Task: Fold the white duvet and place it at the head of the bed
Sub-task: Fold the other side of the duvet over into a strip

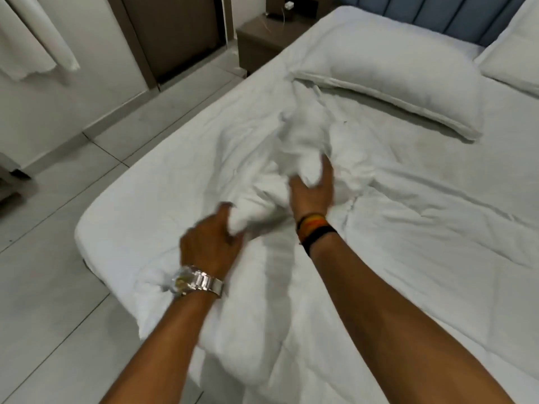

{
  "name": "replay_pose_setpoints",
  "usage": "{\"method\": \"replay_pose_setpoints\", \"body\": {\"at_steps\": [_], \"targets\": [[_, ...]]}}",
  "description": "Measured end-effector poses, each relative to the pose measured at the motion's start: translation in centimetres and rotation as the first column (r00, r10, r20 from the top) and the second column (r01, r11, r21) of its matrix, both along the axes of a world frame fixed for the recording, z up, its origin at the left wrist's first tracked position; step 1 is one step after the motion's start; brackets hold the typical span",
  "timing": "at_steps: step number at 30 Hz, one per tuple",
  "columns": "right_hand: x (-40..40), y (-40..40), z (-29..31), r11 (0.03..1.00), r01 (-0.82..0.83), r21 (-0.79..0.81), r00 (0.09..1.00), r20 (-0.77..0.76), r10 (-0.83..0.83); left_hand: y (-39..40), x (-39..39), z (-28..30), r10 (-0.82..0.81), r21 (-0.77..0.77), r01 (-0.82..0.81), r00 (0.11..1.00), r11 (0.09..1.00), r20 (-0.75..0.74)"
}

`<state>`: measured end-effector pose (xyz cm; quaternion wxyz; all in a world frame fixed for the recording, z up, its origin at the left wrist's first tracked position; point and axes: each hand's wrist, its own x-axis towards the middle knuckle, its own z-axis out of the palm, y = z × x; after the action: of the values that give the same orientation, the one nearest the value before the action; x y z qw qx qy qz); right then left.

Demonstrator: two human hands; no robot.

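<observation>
Reaching forward over the near corner of the bed (122, 211), the person is working both hands into the white duvet (408, 258), which is lying rumpled across the mattress and bunching into a ridge running toward twelve o'clock. The left hand (211, 240), wearing a metal watch (198, 282), is curling its fingers round the near end of that ridge at about eleven o'clock from the wrist; its grip is clamped on a thick wad of cloth, though motion blur is hiding the fingertips. Just beyond, at one o'clock from it, the right hand (313, 189), with coloured bands (313, 228) on the wrist, is closing thumb and fingers round a higher bulge of the same ridge. Holding two points along one line looks like a way of gathering an edge, so the cloth can be lifted and laid over itself; the folding seems barely begun. Farther off, a pillow (388, 80) is lying at the head of the bed at one o'clock, where the folded duvet is meant to end up, with the blue headboard (455, 21) behind it. A bedside cabinet (262, 42) is standing at twelve o'clock.
</observation>
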<state>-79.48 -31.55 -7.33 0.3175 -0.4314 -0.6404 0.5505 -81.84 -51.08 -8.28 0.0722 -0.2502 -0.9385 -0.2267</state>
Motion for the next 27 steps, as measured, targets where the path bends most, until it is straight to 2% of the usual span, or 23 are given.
{"method": "replay_pose_setpoints", "body": {"at_steps": [2, 5, 7, 8, 10, 12, 15, 17, 19, 21, 22, 23, 24, 26, 27], "targets": [[-5.7, -2.1, 2.7, 0.969, -0.240, 0.066, 0.967, -0.070, 0.244, -2.8, -3.9, 1.3, 0.198, 0.090, -0.195, 0.980, 0.977, -0.034], [-11.3, -5.6, 5.4, 0.769, -0.629, 0.117, 0.769, -0.054, 0.637, -7.6, -8.9, 1.7, 0.483, 0.130, -0.488, 0.873, 0.863, 0.067], [-11.8, -6.8, 5.0, 0.677, -0.712, 0.186, 0.694, 0.041, 0.719, -9.4, -10.1, 1.3, 0.573, 0.078, -0.593, 0.799, 0.802, 0.185], [-11.1, -6.9, 4.3, 0.665, -0.708, 0.238, 0.698, 0.089, 0.710, -9.7, -9.9, 0.8, 0.576, 0.035, -0.592, 0.794, 0.805, 0.192], [-8.3, -5.9, 1.8, 0.673, -0.653, 0.348, 0.751, 0.178, 0.636, -8.8, -8.3, -0.2, 0.489, 0.004, -0.493, 0.864, 0.870, 0.124], [-4.4, -3.3, -1.8, 0.655, -0.613, 0.442, 0.790, 0.320, 0.523, -6.8, -6.1, -1.2, 0.348, -0.017, -0.347, 0.936, 0.938, 0.049], [1.5, 1.6, -7.0, 0.633, -0.596, 0.493, 0.763, 0.594, 0.256, -2.7, -2.9, -3.4, 0.073, -0.014, -0.073, 0.997, 0.997, 0.012], [4.1, 4.6, -9.6, 0.641, -0.588, 0.493, 0.704, 0.702, 0.106, 0.3, -0.8, -5.2, -0.142, -0.019, 0.143, 0.990, 0.990, 0.016], [6.0, 7.0, -11.4, 0.698, -0.628, 0.344, 0.573, 0.812, 0.115, 3.3, 1.1, -7.3, -0.286, -0.043, 0.291, 0.953, 0.956, 0.096], [7.6, 8.4, -12.8, 0.708, -0.689, 0.155, 0.422, 0.880, 0.217, 5.6, 2.3, -9.6, -0.295, -0.133, 0.331, 0.927, 0.934, 0.233], [7.9, 8.6, -13.2, 0.686, -0.717, 0.124, 0.386, 0.890, 0.243, 5.9, 2.5, -10.9, -0.258, -0.199, 0.323, 0.920, 0.925, 0.293], [8.0, 9.0, -13.4, 0.664, -0.733, 0.146, 0.399, 0.883, 0.246, 6.0, 2.8, -12.2, -0.221, -0.256, 0.311, 0.919, 0.915, 0.327], [7.6, 9.6, -13.2, 0.647, -0.730, 0.220, 0.458, 0.860, 0.225, 5.9, 3.0, -13.2, -0.192, -0.289, 0.295, 0.922, 0.911, 0.335], [6.2, 11.7, -12.4, 0.632, -0.659, 0.407, 0.611, 0.780, 0.136, 5.5, 3.4, -14.4, -0.170, -0.271, 0.259, 0.934, 0.927, 0.313], [5.1, 13.3, -11.9, 0.646, -0.614, 0.453, 0.654, 0.750, 0.096, 5.2, 3.4, -14.6, -0.171, -0.236, 0.247, 0.938, 0.940, 0.301]]}}
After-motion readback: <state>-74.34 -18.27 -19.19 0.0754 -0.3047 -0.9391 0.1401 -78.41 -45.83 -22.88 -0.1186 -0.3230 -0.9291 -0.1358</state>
